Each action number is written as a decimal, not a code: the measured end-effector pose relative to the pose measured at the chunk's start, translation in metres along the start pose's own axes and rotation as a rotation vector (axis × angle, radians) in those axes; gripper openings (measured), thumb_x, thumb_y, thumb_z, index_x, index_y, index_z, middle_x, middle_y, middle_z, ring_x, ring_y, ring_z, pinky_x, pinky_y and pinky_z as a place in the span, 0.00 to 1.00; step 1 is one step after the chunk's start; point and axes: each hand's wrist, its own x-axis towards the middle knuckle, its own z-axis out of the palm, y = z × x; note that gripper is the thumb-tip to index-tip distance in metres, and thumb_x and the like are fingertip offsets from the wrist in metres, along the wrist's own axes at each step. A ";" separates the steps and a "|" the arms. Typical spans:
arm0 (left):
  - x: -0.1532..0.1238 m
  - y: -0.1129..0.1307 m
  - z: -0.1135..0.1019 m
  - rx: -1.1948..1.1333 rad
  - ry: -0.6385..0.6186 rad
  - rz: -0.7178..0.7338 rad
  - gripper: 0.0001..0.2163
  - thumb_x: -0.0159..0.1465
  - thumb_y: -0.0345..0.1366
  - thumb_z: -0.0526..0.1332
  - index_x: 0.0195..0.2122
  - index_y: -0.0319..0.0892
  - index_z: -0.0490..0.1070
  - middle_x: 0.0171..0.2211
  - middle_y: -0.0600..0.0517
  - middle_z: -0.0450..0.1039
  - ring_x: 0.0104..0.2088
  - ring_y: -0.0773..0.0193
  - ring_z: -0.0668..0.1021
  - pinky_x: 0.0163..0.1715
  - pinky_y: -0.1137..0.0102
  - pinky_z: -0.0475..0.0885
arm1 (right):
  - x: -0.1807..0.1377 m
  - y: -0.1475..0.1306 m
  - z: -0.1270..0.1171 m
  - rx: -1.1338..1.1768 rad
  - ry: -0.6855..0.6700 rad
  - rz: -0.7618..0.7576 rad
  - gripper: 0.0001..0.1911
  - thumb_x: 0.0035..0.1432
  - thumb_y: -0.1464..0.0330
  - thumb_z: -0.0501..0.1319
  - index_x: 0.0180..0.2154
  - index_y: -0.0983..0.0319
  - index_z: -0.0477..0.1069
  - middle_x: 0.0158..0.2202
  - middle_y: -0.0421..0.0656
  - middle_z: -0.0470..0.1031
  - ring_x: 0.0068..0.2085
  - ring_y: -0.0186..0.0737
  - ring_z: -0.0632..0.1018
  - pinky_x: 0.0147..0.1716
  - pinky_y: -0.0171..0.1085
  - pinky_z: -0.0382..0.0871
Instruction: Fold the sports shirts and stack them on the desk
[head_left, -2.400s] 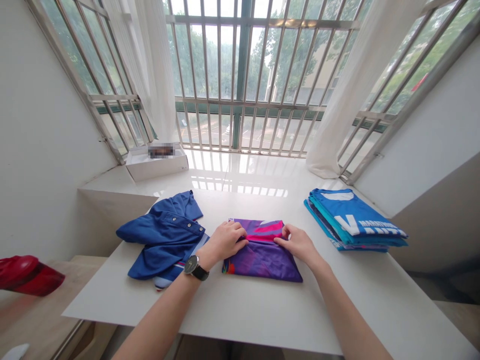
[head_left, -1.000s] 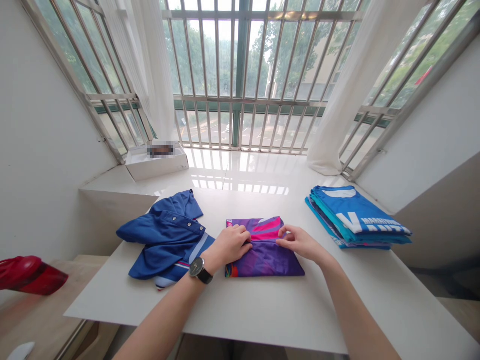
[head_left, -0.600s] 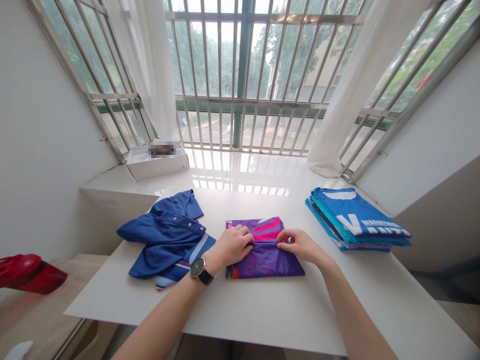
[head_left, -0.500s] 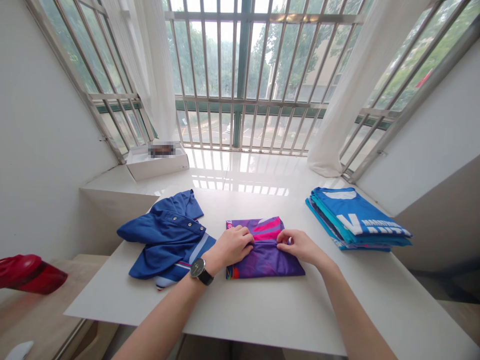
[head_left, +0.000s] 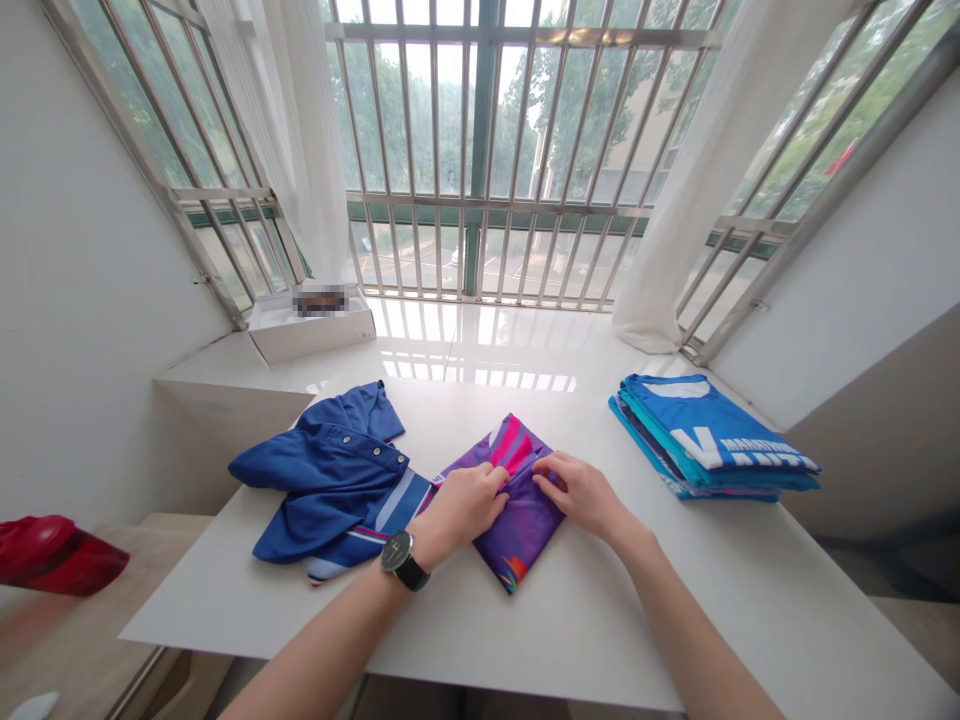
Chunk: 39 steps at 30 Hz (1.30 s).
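At nine o'clock from the purple garment [head_left: 517, 530], a blue buttoned shirt [head_left: 315, 490] lies loosely crumpled, not yet folded. Nearer at nine o'clock, the left hand [head_left: 469, 505] rests on the garment, fingers curled; whether they pinch cloth cannot be told. Centre: the garment itself, folded into a packet on the white table [head_left: 600, 620], corners toward twelve and six. Three o'clock: the right hand [head_left: 581, 490], thumb and forefinger at its edge, grip indeterminate. Two o'clock: a neat stack of folded shirts [head_left: 720, 440], apparently finished.
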 end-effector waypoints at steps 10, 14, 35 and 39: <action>-0.010 0.027 0.007 -0.082 0.054 0.330 0.14 0.67 0.35 0.58 0.53 0.45 0.68 0.55 0.44 0.69 0.54 0.52 0.72 0.55 0.59 0.67 | 0.001 0.005 0.008 -0.036 0.004 -0.045 0.11 0.66 0.64 0.54 0.36 0.58 0.74 0.37 0.42 0.75 0.37 0.40 0.76 0.39 0.38 0.69; -0.014 0.027 0.014 -0.029 0.083 0.282 0.20 0.67 0.37 0.55 0.60 0.43 0.63 0.62 0.42 0.62 0.64 0.48 0.62 0.64 0.53 0.56 | 0.003 0.008 0.013 0.007 -0.017 -0.080 0.10 0.65 0.65 0.54 0.38 0.58 0.74 0.37 0.43 0.75 0.37 0.40 0.76 0.39 0.38 0.70; -0.019 0.041 0.024 -0.063 -0.032 0.484 0.31 0.68 0.56 0.51 0.65 0.40 0.59 0.66 0.39 0.58 0.66 0.47 0.61 0.66 0.54 0.54 | 0.024 0.021 0.036 0.956 0.045 0.305 0.26 0.61 0.48 0.59 0.53 0.56 0.72 0.59 0.47 0.72 0.59 0.48 0.74 0.61 0.48 0.67; -0.018 0.035 0.024 -0.075 -0.040 0.494 0.30 0.68 0.54 0.53 0.64 0.41 0.59 0.67 0.39 0.57 0.66 0.48 0.61 0.66 0.54 0.55 | 0.030 0.032 0.036 0.875 0.232 0.316 0.27 0.60 0.47 0.59 0.54 0.55 0.70 0.61 0.46 0.70 0.62 0.47 0.70 0.63 0.49 0.63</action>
